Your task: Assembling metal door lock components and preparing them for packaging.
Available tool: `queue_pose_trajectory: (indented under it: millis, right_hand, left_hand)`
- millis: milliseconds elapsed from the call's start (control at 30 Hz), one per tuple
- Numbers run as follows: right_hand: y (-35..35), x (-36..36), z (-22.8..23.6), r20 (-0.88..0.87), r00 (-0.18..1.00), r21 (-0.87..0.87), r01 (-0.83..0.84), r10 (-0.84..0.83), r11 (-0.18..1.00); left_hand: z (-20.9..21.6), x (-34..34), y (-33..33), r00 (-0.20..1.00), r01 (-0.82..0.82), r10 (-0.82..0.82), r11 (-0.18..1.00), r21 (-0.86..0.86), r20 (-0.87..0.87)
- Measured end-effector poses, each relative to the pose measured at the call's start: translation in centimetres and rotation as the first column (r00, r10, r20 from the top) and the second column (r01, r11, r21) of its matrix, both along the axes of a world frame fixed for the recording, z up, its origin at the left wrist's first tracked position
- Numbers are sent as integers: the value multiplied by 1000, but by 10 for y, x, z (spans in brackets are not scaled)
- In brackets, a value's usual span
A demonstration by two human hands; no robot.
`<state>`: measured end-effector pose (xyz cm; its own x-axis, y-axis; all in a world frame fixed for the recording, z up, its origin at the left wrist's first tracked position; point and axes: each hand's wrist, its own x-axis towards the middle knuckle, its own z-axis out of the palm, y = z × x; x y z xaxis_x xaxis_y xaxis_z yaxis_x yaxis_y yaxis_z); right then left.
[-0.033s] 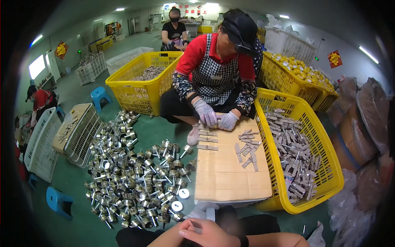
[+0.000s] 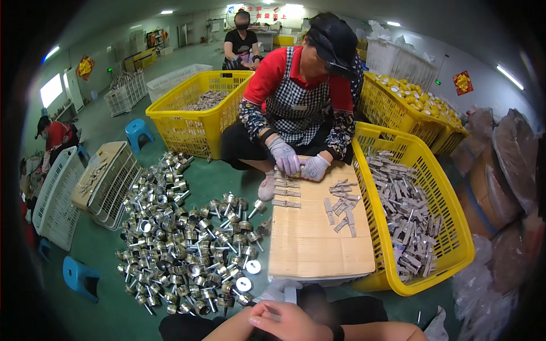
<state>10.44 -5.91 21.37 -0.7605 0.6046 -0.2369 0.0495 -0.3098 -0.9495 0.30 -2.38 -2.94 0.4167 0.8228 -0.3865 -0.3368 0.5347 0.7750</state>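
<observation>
Flat, narrow silver-grey metal clips (image 2: 286,203) are seen on a surface (image 2: 321,256) topped with tan cardboard, where three are set crosswise in a neat column and a looser group (image 2: 341,207) is left scattered at the right. By appearances, only a small share has been put in order: a large yellow plastic basket (image 2: 407,287) beside the surface is heaped with similar pieces. At the far end, another piece, largely hidden, seems to be pinched between a co-worker's white-gloved hands (image 2: 284,156).

At the near end, the wearer's bare right hand (image 2: 284,320) is laid across the left forearm, its fingers loosely curled; no clip is seen in that grip, but whether anything is held underneath cannot be told. The left hand's grip cannot be made out either. To the left, shiny cup-shaped metal fittings with stems (image 2: 170,250) are heaped on the green floor, apparently unsorted.

Little has been altered since the earlier frame: column, scattered group and co-worker's hold are matched, and the view is only slightly shifted.
</observation>
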Motion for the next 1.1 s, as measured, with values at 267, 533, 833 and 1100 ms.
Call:
queue_pose_trajectory:
  millis: [267,533,833,1100]
  right_hand:
    - [26,33,-20,251,968,191,-64,14,980]
    - [27,43,-37,265,960,174,44,-90,984]
    - [33,59,-99,367,897,144,206,-246,968]
    - [-26,48,-77,137,733,-81,679,-666,730]
  left_hand:
    - [-19,-1,6,917,182,9,880,-439,399]
    - [-80,0,7,879,194,-29,934,301,-476]
    - [11,3,3,838,146,129,883,446,-530]
    - [13,6,1,854,96,92,940,329,-512]
